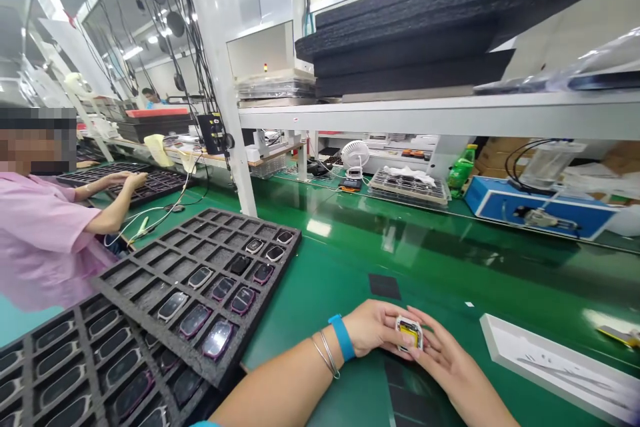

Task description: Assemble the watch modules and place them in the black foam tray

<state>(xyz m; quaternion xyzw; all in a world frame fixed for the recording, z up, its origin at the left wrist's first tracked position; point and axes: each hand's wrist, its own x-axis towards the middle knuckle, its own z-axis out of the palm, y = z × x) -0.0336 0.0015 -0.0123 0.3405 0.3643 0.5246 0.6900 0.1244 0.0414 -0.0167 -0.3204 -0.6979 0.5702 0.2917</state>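
Between my two hands is a small smartwatch case [409, 332], pale-rimmed, its inside facing up with a yellow part showing. My left hand [376, 328] grips it from the left, fingers closed around its edge. From the right, the fingers of my right hand [440, 346] also close on it, the thumb side at its lower rim. A blue band and thin bracelets circle my left wrist. Beneath the hands, dark flat pads [417, 400] lie on the green bench mat [320, 320]. Another dark pad [384, 286] lies just beyond them.
At left, a black foam tray [210, 260] holding several watch cases overlaps another filled foam tray [65, 374]. A white tray [555, 367] with thin tools lies at right. Behind stand a blue machine [540, 210], a fan [355, 159] and a shelf [425, 119]. A co-worker [45, 234] sits at left.
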